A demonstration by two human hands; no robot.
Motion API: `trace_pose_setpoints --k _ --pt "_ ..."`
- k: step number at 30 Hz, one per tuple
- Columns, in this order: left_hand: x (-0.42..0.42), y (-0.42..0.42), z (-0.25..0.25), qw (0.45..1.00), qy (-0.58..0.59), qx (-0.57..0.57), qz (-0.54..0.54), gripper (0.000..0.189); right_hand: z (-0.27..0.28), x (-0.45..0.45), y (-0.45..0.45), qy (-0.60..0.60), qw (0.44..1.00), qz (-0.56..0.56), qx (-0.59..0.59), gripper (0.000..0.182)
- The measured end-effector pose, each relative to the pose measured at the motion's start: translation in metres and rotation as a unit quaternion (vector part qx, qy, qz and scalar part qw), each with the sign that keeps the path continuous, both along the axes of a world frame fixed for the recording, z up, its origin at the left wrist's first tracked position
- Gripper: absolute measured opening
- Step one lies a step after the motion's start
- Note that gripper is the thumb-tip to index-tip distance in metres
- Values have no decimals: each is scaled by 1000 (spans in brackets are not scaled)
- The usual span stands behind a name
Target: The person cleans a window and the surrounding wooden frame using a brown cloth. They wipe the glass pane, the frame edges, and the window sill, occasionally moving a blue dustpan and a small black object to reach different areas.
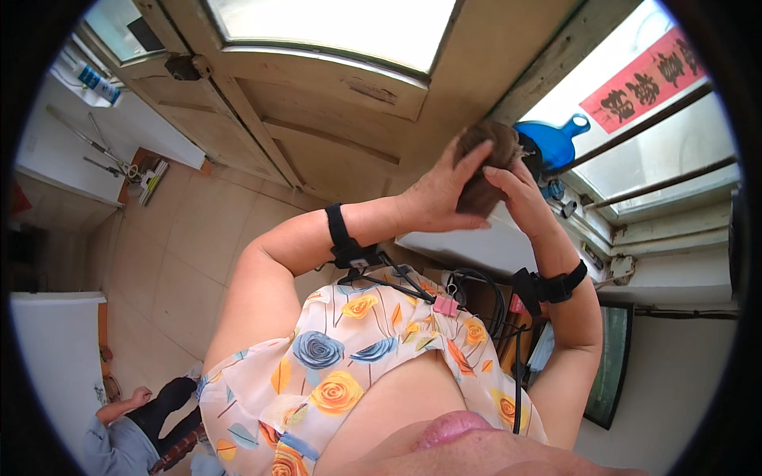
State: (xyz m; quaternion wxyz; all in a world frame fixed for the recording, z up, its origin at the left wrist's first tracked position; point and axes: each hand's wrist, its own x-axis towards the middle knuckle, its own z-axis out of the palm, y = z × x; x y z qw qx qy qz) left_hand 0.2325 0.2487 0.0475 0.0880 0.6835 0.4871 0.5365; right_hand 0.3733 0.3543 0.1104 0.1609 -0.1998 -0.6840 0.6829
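Note:
A brown, rolled or bunched fabric item [478, 193] with frayed threads at one edge is held up near the window, between both hands. My left hand [437, 190] wraps it from the left, fingers spread across its upper part and one digit below; the hand is slightly blurred. My right hand [521, 193] grips its right side, with the thumb on the front. The brown item partly hides the right fingers. Just beyond the right hand are a blue plastic item with a looped handle [553, 143] and a dark object [530, 156].
A worn wooden door [333, 131] stands in front, beside a barred window [655, 166] with a red paper banner [643, 83]. Black cables [488, 297] hang near my waist. A squeegee mop [153, 181] leans at left; another person [137, 434] is at lower left.

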Motion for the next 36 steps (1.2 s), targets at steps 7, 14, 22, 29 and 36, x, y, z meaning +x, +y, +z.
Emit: trace_pose_setpoints --k 7,14,22,29,36 --pt "-58 -4 2 978 -86 104 161 71 29 -33 -18 -107 962 175 180 35" --pt "-129 -20 43 893 182 130 390 65 67 -47 -6 55 794 -97 597 26" --pt "-165 -7 46 897 214 131 364 55 103 -62 16 92 566 -221 789 50" --pt "-153 41 118 830 320 286 356 85 125 -85 34 30 458 -261 849 60" --pt "-185 55 186 802 350 303 378 57 118 -76 47 -11 440 -258 860 61"
